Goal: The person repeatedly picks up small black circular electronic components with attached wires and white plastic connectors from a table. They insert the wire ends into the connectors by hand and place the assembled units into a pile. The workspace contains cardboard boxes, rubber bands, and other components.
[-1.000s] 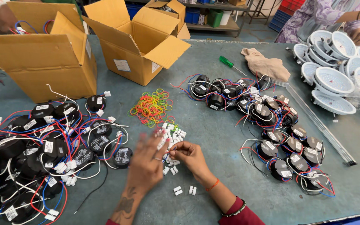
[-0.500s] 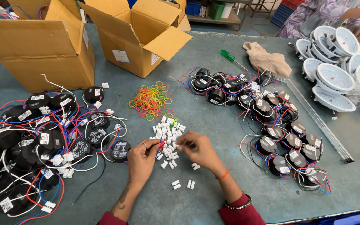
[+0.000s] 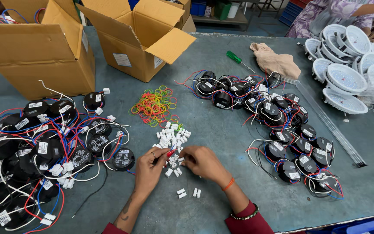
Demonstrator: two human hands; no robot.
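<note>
L hand (image 3: pixel 149 167) pinches red wire end (image 3: pixel 170 153); R hand (image 3: pixel 203 162) fingers on white connector pile (image 3: pixel 172 139). Rubber bands (image 3: pixel 154 105) just beyond, black drivers (image 3: pixel 44 147) both sides, 2 open cartons (image 3: pixel 141 41) behind.

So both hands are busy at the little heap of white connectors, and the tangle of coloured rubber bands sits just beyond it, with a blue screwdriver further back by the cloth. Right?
Nearly. In the head view the screwdriver by the cloth has a green handle, not blue. The left hand and right hand do work at the white connectors, with the rubber bands just beyond.

Assembly workshop: wired black drivers (image 3: pixel 282 130), lamp housings (image 3: pixel 347 78), cartons (image 3: pixel 139 39).
</note>
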